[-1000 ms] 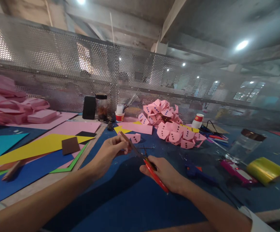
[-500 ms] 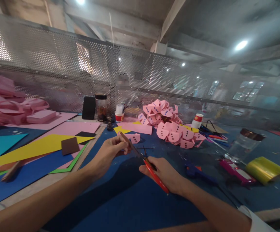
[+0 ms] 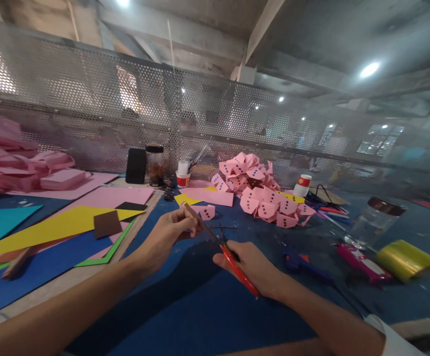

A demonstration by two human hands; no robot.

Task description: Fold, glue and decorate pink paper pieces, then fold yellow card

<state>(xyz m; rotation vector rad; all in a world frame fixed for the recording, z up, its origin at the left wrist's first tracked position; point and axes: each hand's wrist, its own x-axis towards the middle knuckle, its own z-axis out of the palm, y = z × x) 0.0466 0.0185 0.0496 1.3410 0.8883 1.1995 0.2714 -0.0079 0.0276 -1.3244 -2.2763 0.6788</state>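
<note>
My right hand [image 3: 250, 264] is closed on red-handled scissors [image 3: 239, 272], whose blades are parted and point up and left. At the tip of those blades, my left hand [image 3: 176, 225] pinches a thin brown strip [image 3: 193, 211]. The strip overlaps one blade, so where it ends is hard to tell. Just behind my left fingers lies a pink paper piece [image 3: 206, 212] with dark dots. Farther back are two heaps of dotted pink paper pieces [image 3: 267, 203].
Coloured sheets [image 3: 52, 230] and a brown square [image 3: 107, 224] lie at the left, below a pink paper pile [image 3: 11, 158]. On the right are a blue glue gun [image 3: 304, 264], a magenta tool [image 3: 363, 262], a yellow roll [image 3: 408, 259] and a clear jar [image 3: 376, 222].
</note>
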